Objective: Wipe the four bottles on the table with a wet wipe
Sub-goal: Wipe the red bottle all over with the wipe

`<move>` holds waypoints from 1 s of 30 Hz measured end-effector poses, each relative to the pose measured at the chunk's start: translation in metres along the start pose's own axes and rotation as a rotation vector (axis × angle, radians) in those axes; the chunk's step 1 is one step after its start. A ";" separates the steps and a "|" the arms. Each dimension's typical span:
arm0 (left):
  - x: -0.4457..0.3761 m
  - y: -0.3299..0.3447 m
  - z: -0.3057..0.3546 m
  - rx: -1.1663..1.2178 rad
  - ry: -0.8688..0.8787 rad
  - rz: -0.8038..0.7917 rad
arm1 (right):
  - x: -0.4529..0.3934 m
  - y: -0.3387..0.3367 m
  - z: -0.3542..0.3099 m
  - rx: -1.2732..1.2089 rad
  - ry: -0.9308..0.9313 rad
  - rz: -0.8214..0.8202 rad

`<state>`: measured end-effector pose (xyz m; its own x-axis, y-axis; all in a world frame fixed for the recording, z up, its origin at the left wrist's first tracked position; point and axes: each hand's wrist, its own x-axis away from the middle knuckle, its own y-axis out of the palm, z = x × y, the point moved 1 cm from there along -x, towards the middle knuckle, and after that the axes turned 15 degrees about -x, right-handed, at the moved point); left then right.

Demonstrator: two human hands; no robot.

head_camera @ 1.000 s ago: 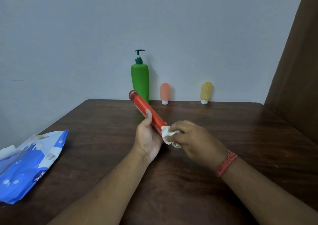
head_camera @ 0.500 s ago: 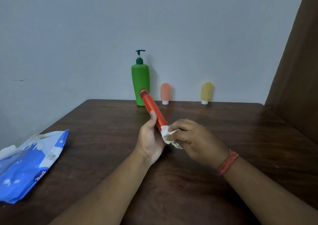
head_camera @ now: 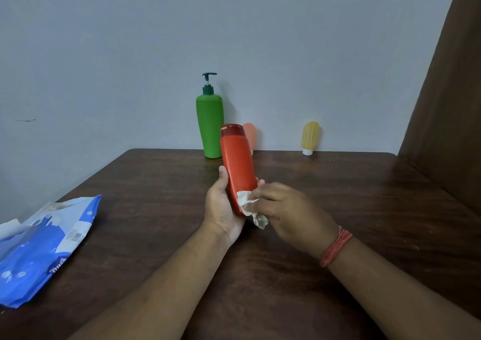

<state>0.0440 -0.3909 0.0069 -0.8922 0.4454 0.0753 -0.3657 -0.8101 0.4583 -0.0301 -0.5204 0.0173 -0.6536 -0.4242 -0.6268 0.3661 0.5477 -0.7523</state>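
Centre: the left hand [head_camera: 223,207] is wrapped around the lower part of a red bottle [head_camera: 238,162], thumb along its left side, fingertips showing past its right edge. The bottle is held above the dark wooden worktop [head_camera: 156,183], nearly upright, its dark red cap leaning slightly toward 11 o'clock. The right hand [head_camera: 289,209], with red threads [head_camera: 335,247] around the wrist, pinches a crumpled white wipe [head_camera: 247,204] and presses it against the bottle's lower right side; a loose tail of the wipe hangs below the fingers. At 12 o'clock, against the wall: a green pump bottle [head_camera: 210,126] standing upright; just to its right a small peach bottle [head_camera: 250,135], largely hidden behind the red bottle; farther toward 1 o'clock, well apart, a small yellow bottle [head_camera: 310,136] standing on its white cap. At 9 o'clock, on the worktop's left edge: a blue and white pack of wipes [head_camera: 39,251] lying flat.
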 end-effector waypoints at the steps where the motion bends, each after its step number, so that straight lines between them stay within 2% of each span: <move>1: 0.000 0.001 0.000 -0.007 0.004 0.007 | 0.000 -0.001 0.002 0.021 0.012 0.014; 6: 0.002 0.007 -0.007 -0.057 -0.027 0.030 | 0.000 -0.008 0.004 0.059 0.077 0.196; 12: 0.002 0.002 -0.004 -0.078 -0.051 -0.047 | 0.000 0.004 0.001 0.100 -0.083 -0.015; 14: 0.004 0.006 -0.005 -0.147 -0.015 -0.090 | 0.000 -0.001 0.004 0.126 -0.046 0.086; 19: 0.009 0.019 -0.013 -0.413 0.072 -0.166 | 0.002 -0.029 0.018 0.141 0.077 0.482; 22: 0.010 0.019 -0.016 -0.512 0.077 -0.199 | 0.007 -0.042 0.027 0.069 0.173 0.622; 26: 0.013 0.018 -0.015 -0.522 0.080 -0.184 | 0.007 -0.031 0.027 0.058 0.170 0.556; 30: 0.009 0.015 -0.011 -0.506 0.110 -0.132 | 0.002 -0.019 0.022 0.221 0.005 0.389</move>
<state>0.0277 -0.4039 0.0047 -0.8426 0.5353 -0.0598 -0.5346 -0.8446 -0.0283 -0.0238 -0.5475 0.0261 -0.4421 -0.2136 -0.8712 0.7176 0.4985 -0.4864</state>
